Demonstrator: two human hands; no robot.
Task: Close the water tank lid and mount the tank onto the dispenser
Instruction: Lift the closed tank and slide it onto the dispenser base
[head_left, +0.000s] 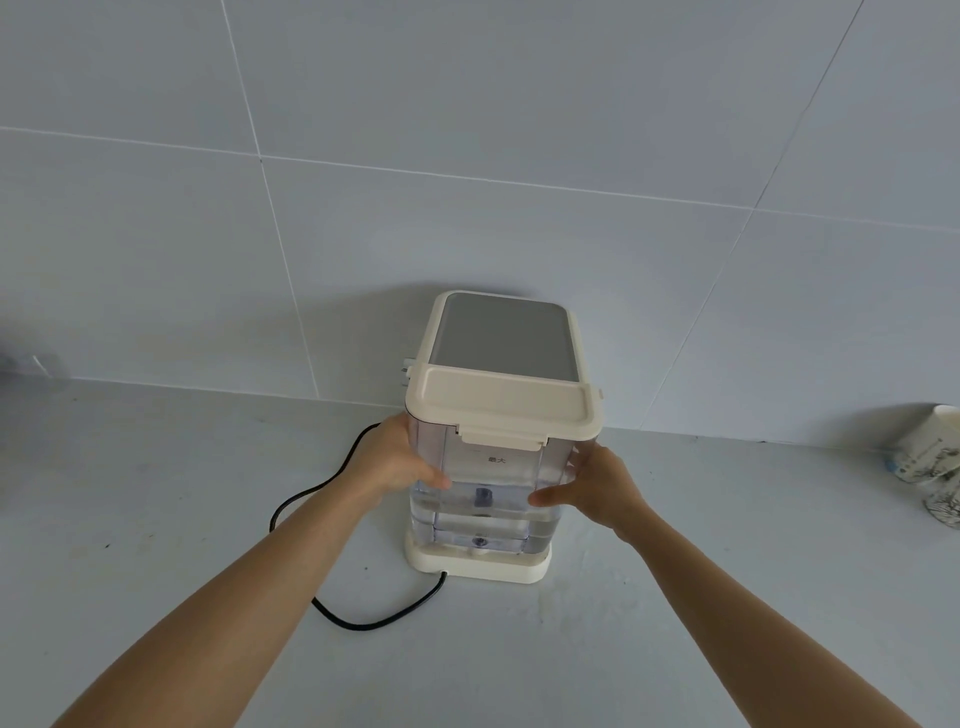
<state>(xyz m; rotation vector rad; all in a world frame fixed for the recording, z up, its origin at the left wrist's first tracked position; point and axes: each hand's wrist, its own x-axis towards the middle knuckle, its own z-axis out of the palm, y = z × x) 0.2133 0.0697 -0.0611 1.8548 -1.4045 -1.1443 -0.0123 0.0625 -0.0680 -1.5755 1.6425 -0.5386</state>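
A clear water tank (491, 473) holding some water stands on the cream base of the dispenser (483, 564), against the dispenser's body with its grey top panel (501, 332). The tank's cream lid (506, 402) lies flat and shut on top, its front latch tab down. My left hand (397, 460) grips the tank's left side, thumb on the front face. My right hand (589, 486) grips its right side in the same way.
A black power cord (332, 483) loops on the grey counter (156, 519) to the left of the dispenser and runs under its front. A patterned paper cup (930, 457) stands at the far right. A tiled wall rises just behind.
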